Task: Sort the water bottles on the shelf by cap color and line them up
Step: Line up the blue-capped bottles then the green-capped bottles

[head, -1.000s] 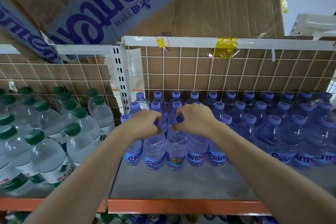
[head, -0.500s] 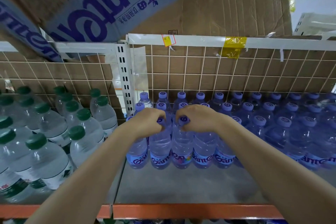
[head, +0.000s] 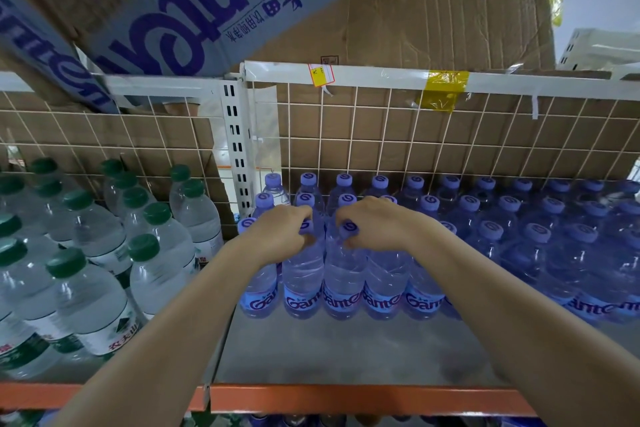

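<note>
**Both hands on front-row purple caps**

The left hand (head: 281, 230) pinches the neck of one purple-cap bottle (head: 302, 282); the right hand (head: 375, 224) pinches its neighbour (head: 343, 284). Both bottles stand upright directly under the fingers, touching each other, in the front row of the purple block that runs right of the right hand. Each hand is nearest its own bottle. Labels read "Ganten". Green-cap bottles (head: 86, 295), well left of the left hand, carry Chinese writing. The box (head: 221, 7) above repeats the purple brand lettering, inverted.
</note>
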The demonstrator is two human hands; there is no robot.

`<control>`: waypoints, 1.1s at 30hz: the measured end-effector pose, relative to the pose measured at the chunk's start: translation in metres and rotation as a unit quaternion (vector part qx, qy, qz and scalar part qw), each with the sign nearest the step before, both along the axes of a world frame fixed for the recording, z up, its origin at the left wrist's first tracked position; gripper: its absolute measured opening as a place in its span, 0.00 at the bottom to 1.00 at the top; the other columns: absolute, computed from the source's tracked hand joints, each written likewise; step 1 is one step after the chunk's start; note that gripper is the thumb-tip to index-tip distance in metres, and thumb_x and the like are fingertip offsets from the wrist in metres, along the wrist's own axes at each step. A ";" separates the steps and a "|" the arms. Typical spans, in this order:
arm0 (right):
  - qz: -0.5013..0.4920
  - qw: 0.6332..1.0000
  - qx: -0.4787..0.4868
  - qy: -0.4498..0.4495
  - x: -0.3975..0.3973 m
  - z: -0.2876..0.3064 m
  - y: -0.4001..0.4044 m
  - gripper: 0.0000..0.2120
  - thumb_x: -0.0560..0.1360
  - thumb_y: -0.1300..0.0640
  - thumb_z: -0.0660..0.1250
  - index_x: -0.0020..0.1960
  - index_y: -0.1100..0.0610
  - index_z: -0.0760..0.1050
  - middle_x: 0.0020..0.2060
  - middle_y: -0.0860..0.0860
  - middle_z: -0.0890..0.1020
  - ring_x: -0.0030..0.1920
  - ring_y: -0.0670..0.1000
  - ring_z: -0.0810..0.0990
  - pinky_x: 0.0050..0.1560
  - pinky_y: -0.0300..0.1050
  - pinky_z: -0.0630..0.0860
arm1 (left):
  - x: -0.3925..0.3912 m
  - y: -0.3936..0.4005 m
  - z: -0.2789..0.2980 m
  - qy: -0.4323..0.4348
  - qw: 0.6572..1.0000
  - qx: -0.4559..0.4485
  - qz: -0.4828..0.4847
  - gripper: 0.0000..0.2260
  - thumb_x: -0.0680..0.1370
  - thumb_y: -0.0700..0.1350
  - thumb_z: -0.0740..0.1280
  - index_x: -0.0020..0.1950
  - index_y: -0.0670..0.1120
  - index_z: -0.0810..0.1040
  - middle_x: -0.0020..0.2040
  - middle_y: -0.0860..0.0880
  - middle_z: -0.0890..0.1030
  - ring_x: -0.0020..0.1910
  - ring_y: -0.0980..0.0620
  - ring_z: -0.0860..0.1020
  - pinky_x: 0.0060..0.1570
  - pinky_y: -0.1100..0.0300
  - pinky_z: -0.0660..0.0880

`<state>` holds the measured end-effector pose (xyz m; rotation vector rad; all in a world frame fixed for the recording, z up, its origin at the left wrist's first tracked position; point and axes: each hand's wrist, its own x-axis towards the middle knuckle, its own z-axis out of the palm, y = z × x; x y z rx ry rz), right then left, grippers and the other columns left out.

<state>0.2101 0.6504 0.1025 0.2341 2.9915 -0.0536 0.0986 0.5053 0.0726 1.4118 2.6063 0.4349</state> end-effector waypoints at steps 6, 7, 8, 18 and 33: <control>-0.001 0.999 0.020 0.034 0.003 -0.002 -0.001 0.12 0.75 0.50 0.65 0.57 0.52 0.73 0.46 0.52 0.75 0.50 0.56 0.75 0.45 0.46 0.66 | -0.001 -0.002 -0.004 0.000 1.000 0.016 -0.002 0.09 0.77 0.47 0.66 0.43 0.45 0.67 0.40 0.47 0.73 0.38 0.49 0.71 0.35 0.56 0.63; -0.005 0.999 0.019 0.034 0.003 -0.003 0.000 0.12 0.75 0.50 0.65 0.57 0.52 0.73 0.47 0.52 0.76 0.51 0.56 0.75 0.45 0.46 0.66 | 0.000 -0.002 -0.004 0.000 1.000 0.014 -0.004 0.09 0.77 0.47 0.65 0.44 0.44 0.69 0.41 0.46 0.74 0.40 0.48 0.72 0.37 0.55 0.64; -0.008 0.999 0.015 0.033 0.003 -0.004 0.000 0.12 0.74 0.50 0.65 0.56 0.52 0.72 0.48 0.53 0.77 0.51 0.56 0.75 0.44 0.46 0.67 | 0.000 -0.003 -0.003 0.000 1.000 0.009 -0.006 0.08 0.77 0.47 0.65 0.47 0.43 0.71 0.43 0.45 0.75 0.42 0.47 0.73 0.39 0.55 0.66; -0.004 0.990 0.000 0.143 -0.009 -0.012 -0.015 0.20 0.74 0.41 0.65 0.62 0.49 0.73 0.55 0.51 0.75 0.61 0.55 0.72 0.54 0.48 0.67 | -0.012 -0.030 0.014 0.070 0.995 0.029 0.071 0.21 0.76 0.47 0.63 0.69 0.46 0.70 0.63 0.44 0.72 0.63 0.43 0.71 0.61 0.52 0.69; 0.055 0.985 -0.023 0.161 -0.032 -0.032 -0.037 0.17 0.77 0.51 0.63 0.65 0.49 0.71 0.58 0.54 0.79 0.59 0.57 0.75 0.52 0.50 0.69 | -0.025 -0.046 0.014 -0.006 0.996 -0.065 0.060 0.11 0.77 0.38 0.59 0.57 0.39 0.76 0.53 0.40 0.77 0.50 0.44 0.75 0.43 0.58 0.68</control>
